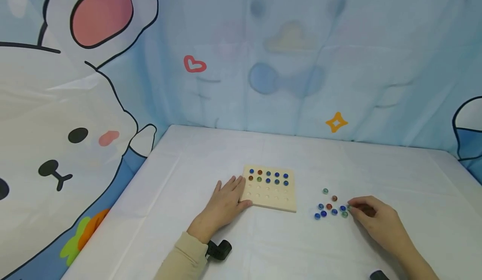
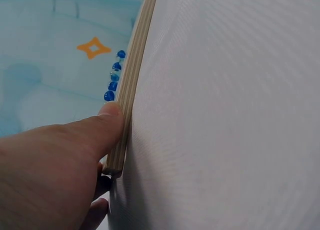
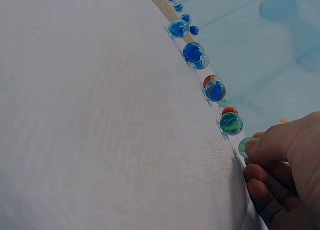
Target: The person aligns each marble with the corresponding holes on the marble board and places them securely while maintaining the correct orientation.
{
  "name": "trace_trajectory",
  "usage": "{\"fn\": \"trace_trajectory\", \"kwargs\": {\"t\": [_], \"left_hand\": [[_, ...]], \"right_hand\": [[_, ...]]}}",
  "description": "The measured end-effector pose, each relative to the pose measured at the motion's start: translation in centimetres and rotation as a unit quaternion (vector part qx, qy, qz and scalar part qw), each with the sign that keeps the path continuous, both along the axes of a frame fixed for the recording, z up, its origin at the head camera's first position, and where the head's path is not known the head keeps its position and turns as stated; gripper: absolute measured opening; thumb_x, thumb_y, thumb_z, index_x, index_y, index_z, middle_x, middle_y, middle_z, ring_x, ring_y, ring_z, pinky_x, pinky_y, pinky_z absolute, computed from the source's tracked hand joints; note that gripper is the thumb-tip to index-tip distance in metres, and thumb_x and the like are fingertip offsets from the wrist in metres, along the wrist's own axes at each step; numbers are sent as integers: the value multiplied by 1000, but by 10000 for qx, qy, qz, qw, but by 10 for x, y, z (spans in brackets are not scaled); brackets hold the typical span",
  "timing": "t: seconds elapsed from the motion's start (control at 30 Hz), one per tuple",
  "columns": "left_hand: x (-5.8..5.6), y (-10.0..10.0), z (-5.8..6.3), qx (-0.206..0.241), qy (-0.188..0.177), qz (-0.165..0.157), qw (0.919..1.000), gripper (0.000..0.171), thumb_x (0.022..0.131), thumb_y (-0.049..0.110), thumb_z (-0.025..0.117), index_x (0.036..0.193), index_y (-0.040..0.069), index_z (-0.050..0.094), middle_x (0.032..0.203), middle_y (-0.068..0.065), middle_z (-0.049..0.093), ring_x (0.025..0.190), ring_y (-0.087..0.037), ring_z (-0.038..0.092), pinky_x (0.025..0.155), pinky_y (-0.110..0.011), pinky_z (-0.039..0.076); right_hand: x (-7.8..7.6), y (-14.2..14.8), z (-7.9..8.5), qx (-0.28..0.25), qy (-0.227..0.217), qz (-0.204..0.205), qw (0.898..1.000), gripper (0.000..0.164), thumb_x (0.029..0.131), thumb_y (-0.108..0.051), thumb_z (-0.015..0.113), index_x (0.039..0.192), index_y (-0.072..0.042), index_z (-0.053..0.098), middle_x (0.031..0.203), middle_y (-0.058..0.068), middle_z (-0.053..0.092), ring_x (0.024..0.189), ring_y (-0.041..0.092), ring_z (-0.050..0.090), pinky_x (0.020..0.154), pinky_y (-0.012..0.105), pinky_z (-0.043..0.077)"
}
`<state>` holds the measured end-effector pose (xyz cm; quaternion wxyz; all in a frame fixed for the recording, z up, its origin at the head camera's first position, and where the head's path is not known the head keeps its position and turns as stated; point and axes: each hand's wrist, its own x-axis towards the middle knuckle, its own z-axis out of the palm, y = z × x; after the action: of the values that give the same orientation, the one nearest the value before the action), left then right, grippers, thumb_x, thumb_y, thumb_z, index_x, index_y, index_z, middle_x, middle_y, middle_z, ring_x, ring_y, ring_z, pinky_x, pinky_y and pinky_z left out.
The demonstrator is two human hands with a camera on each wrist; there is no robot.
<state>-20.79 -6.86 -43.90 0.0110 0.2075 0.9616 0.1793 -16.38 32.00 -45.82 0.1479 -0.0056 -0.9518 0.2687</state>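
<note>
My left hand (image 1: 224, 203) rests at the left side of a pale wooden board (image 1: 268, 204). Its fingers lie fairly straight along that edge, and the thumb (image 2: 102, 127) touches the front edge. Two rows of blue, green and reddish-brown marbles sit in the board's far holes; its nearer holes hold none. Right of the board, my right hand (image 1: 380, 221) pinches a green marble (image 3: 243, 147) between thumb and fingertips, low over the cloth. Loose marbles lie just left of it, among them a blue marble (image 1: 343, 208) and a green marble (image 1: 344, 214).
A white cloth (image 1: 180, 158) covers the table. Behind it hangs a light blue printed curtain (image 1: 226, 100), with a cartoon animal at the left. Other loose marbles, such as a reddish marble (image 1: 329, 206), lie between the board and my right hand.
</note>
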Motion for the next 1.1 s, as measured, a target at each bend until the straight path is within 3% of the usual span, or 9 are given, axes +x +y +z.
{"fn": "trace_trajectory", "kwargs": {"t": [0.3, 0.7, 1.1], "left_hand": [[0, -1, 0, 21, -9, 22, 10000, 70, 100, 45, 54, 155, 7, 33, 161, -9, 34, 151, -28, 29, 121, -60, 19], [0, 1, -1, 47, 36, 32, 10000, 70, 100, 45, 54, 155, 7, 33, 161, -9, 34, 151, -28, 29, 121, -60, 20], [0, 1, -3, -63, 63, 43, 10000, 71, 100, 46, 53, 155, 7, 32, 161, -8, 34, 151, -27, 29, 121, -59, 21]], "right_hand": [[-2, -2, 1, -152, 23, -72, 9999, 23, 90, -9, 68, 112, -5, 67, 99, 12, 72, 75, -17, 49, 62, 8, 47], [-2, -12, 20, -607, 299, 41, 9977, 24, 95, -18, 67, 115, -5, 67, 107, 14, 72, 82, -24, 47, 68, 0, 44], [-10, -38, 35, -1233, 77, 183, 9922, 31, 98, -27, 63, 121, -7, 65, 114, 11, 69, 85, -15, 57, 71, 3, 49]]}}
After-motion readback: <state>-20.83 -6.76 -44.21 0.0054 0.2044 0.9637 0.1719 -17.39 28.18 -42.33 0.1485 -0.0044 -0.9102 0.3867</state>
